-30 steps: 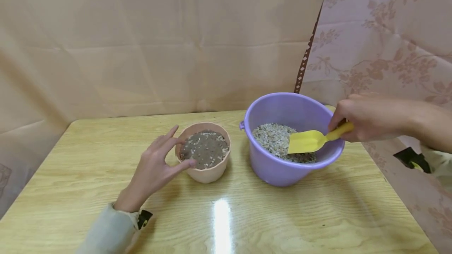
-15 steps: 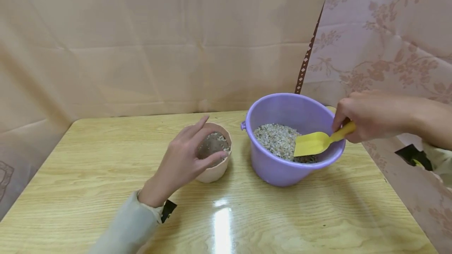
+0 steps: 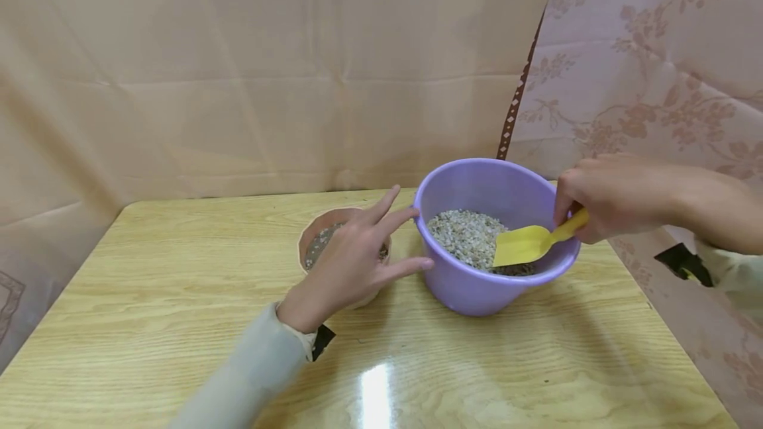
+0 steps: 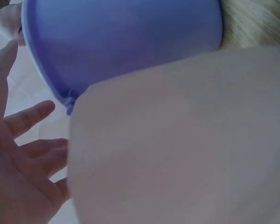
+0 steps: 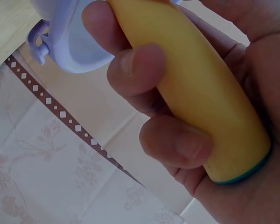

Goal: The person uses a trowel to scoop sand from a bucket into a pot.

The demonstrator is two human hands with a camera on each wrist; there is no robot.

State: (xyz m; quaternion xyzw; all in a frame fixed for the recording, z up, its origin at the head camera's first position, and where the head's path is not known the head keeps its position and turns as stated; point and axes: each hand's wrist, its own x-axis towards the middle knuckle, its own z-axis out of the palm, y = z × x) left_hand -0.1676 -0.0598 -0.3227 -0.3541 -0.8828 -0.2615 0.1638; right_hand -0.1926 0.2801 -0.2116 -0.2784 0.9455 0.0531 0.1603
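We see a table [image 3: 149,323] topped in wood grain, glossy enough to throw back a white streak of light [image 3: 375,392]. Toward its back right corner, the purple bucket [image 3: 471,298] looks like smooth plastic with a soft sheen; the gravel [image 3: 465,232] inside is rough and grainy. To us the yellow scoop [image 3: 523,247] seems smooth plastic too, its handle [image 5: 191,84] faintly shiny. Near the middle of the back edge, the pale pot [image 3: 326,218] looks smooth and matt, its filling [image 3: 320,245] gritty. Behind that edge hangs creased beige cloth [image 3: 268,85], slightly lustrous.
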